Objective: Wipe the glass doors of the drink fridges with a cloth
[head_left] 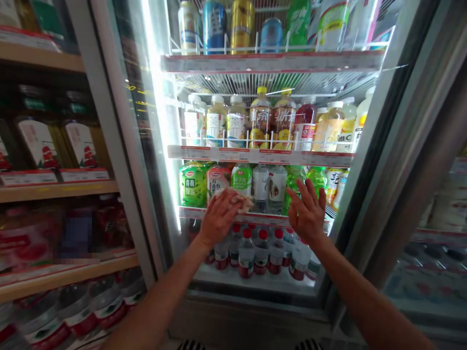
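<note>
My left hand (220, 216) is closed around a crumpled pale cloth (243, 203), held in front of the third shelf of a lit drinks cooler. Behind the cloth stand a pink-labelled bottle (218, 179) and a green-and-white one (241, 177). To the right, my right hand (308, 211) is raised with fingers spread and nothing in it. Green bottles (317, 177) show behind its fingertips. Between the two hands are clear bottles with pale labels (276, 189). Whether either hand touches a surface, I cannot tell.
Red-capped water bottles (247, 253) fill the cooler's bottom. Tea and juice bottles (260, 119) line the shelf above, behind a wire rail, with cans (242, 24) higher up. Metal door frames (394, 160) edge the right side. Wooden shelves (54, 191) with bottles stand at left.
</note>
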The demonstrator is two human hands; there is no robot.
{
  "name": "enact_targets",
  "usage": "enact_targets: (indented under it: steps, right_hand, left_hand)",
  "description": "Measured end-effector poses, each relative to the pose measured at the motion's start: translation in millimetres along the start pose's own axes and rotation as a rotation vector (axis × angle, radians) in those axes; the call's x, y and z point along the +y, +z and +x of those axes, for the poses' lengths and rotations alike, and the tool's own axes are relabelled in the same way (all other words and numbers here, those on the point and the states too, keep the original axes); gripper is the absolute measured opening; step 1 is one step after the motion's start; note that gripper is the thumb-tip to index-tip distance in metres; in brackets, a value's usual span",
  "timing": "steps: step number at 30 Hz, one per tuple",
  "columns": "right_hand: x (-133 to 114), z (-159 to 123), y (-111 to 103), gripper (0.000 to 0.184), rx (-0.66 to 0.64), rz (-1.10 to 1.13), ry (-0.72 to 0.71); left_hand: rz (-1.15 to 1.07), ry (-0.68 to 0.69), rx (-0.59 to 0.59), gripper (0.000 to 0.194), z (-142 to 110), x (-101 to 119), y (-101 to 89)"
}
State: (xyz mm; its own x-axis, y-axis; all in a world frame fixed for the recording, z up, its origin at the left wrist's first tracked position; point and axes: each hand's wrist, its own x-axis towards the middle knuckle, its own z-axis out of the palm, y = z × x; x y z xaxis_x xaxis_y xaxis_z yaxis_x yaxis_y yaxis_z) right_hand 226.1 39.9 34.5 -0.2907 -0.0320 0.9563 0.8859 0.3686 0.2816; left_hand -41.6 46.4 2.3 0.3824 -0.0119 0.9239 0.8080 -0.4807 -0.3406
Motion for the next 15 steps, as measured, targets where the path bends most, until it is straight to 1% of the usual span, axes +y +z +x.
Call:
enact_targets:
  steps: [2,3,4,5,6,7,9,10,11,12,13,15]
  right_hand:
    - [0,0,0,0.053,0.0,-0.005,-0.001]
    - [0,0,1,0.053,0.002,-0.008,0.002]
    - [0,0,1,0.053,0.001,-0.012,0.006]
    - [-1,0,1,0.053,0.001,-0.014,0.01]
    - [-1,0,1,0.052,0.002,-0.014,0.012]
    - [-1,0,1,0.052,0.004,-0.011,0.012]
    - [-1,0,0,0.051,0.005,-0.003,0.012]
    - [-1,0,0,0.051,0.005,0.002,0.011]
    - [-1,0,0,0.051,0.007,0.005,0.006]
    - [0,0,0,0.051,0.007,0.006,0.001]
    - [0,0,0,0.052,0.008,0.006,-0.002]
    - [0,0,1,0.053,0.013,0.003,-0.001]
  left_hand:
    - [0.042,-0.255,0.172,0.043,2,-22,-4.2]
    - [0.058,-0.361,0.253,0.045,3,-30,-4.9]
    - [0.069,-0.426,0.308,0.046,5,-32,-4.5]
    - [0.074,-0.434,0.324,0.048,7,-29,-3.2]
    - [0.072,-0.381,0.3,0.05,9,-22,-1.2]
    - [0.061,-0.279,0.236,0.05,9,-12,1.0]
    - [0.022,-0.027,0.042,0.049,9,7,4.0]
    - [0.009,0.072,-0.038,0.047,7,12,4.0]
    - [0.002,0.123,-0.083,0.046,5,11,2.9]
    - [0.004,0.113,-0.082,0.046,4,6,0.9]
    - [0.019,0.032,-0.029,0.046,2,-4,-1.6]
    - [0.068,-0.23,0.166,0.049,2,-29,-5.8]
